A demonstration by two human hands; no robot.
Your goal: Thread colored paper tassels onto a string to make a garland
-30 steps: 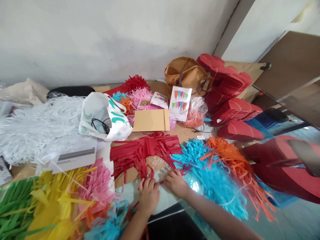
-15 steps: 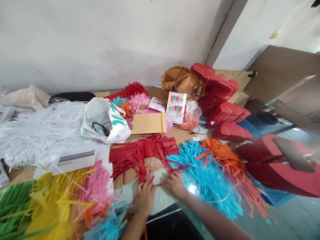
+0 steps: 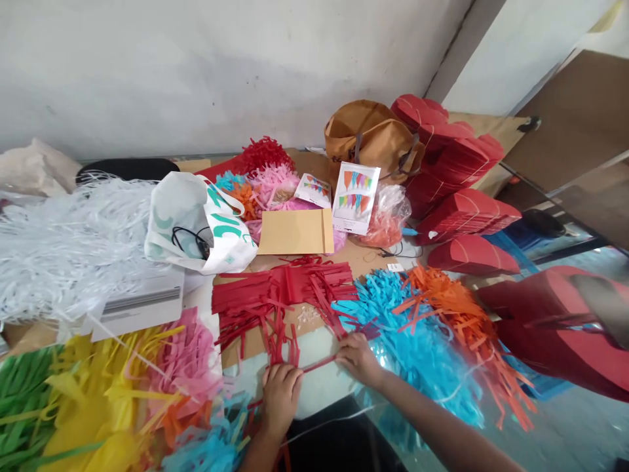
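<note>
My left hand [image 3: 281,396] is closed at the near edge of the table, fingers around a thin red paper strip [image 3: 318,364]. The strip stretches across to my right hand [image 3: 361,359], which pinches its other end. Just beyond both hands lies a red tissue-paper tassel [image 3: 289,288], its fringes fanned out to left and right. Some of its loose strands hang down toward my fingers. Beside my right hand spreads a pile of light-blue paper fringe [image 3: 417,347]. Small clear bits [image 3: 308,317] lie below the tassel's middle.
Yellow fringe [image 3: 93,393], green fringe [image 3: 29,387] and pink fringe [image 3: 189,364] cover the left side. Behind stand a white bag [image 3: 230,239], a tan envelope [image 3: 295,233] and a printed card [image 3: 354,200]. Orange fringe [image 3: 452,308] and red stacks [image 3: 481,213] fill the right.
My hands have moved apart, the left one leftward and the right one rightward, so more of the red strip shows between them. The camera view has shifted slightly.
</note>
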